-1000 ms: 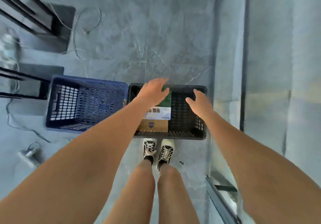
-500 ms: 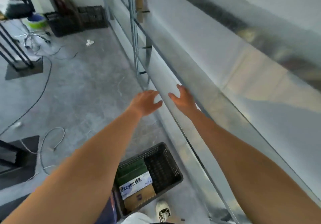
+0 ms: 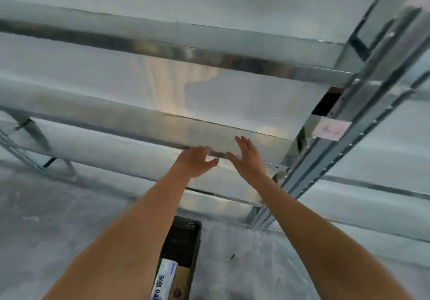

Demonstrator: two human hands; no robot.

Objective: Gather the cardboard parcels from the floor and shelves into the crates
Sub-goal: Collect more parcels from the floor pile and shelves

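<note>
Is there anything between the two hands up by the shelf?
No box. In the head view, only the shelf's metal front edge shows in the gap between the left hand and right hand.

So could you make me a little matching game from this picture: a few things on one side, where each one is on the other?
Things:
1. left hand
2. right hand
3. black crate
4. parcel

Places:
A. on the floor below the arms
B. inside the crate
C. open, nearer the shelf post
D. open, farther from the shelf post

Pairs: 1-D, 2-C, 3-A, 4-B
</note>
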